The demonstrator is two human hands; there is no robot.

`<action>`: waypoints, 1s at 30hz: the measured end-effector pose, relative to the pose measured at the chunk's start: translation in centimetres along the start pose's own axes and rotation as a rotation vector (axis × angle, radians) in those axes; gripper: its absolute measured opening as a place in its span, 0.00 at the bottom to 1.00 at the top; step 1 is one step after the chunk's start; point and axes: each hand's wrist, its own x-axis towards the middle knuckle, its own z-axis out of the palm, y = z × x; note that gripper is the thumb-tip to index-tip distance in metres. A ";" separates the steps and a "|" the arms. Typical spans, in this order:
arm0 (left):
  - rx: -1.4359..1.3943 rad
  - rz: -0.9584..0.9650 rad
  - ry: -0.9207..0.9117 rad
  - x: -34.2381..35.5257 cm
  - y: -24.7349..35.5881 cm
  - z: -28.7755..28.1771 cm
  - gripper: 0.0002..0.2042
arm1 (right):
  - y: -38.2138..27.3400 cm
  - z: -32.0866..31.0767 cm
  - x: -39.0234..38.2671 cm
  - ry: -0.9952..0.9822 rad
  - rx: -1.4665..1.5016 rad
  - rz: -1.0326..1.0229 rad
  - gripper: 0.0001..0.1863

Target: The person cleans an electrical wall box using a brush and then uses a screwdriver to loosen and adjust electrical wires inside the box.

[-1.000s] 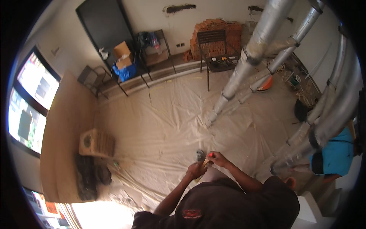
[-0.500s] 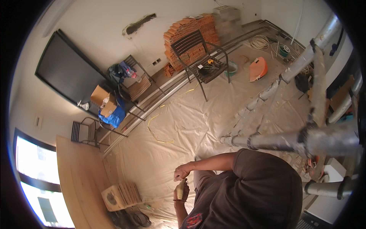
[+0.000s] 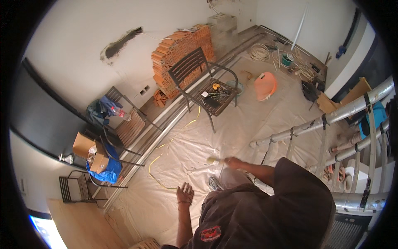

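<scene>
My right hand (image 3: 235,162) is closed around the handle of a brush (image 3: 214,160), its pale yellowish end pointing left over the plastic-covered floor. The hand hides most of the handle. My left hand (image 3: 185,193) is lower and to the left, palm up with fingers apart and nothing in it. A thin band circles that wrist. Beneath both hands lies crinkled plastic sheeting (image 3: 186,143). One of my shoes (image 3: 214,183) shows between them.
Metal scaffold tubes with rungs (image 3: 309,126) rise close on my right; a partly hidden person in turquoise (image 3: 376,118) is beyond them. Ahead stand a slatted chair (image 3: 215,101) holding small tools, stacked orange bricks (image 3: 182,56), and an orange tub (image 3: 265,86). A cardboard box (image 3: 99,159) sits left.
My hands have parted. The pale end of the brush, earlier at my left hand, now extends from my right hand, which moved up and right. My left hand opened; the view shifted.
</scene>
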 end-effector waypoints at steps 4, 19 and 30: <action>0.173 0.026 -0.032 7.4 8.1 7.2 0.25 | 4.3 -7.4 5.2 0.676 -0.018 -0.432 0.22; 0.856 -0.065 0.052 32.4 7.2 37.3 0.21 | 11.7 -18.5 31.0 0.571 0.200 0.469 0.17; 1.386 0.158 -0.324 78.6 1.2 46.6 0.11 | 19.6 -26.0 56.3 0.393 -0.058 0.075 0.27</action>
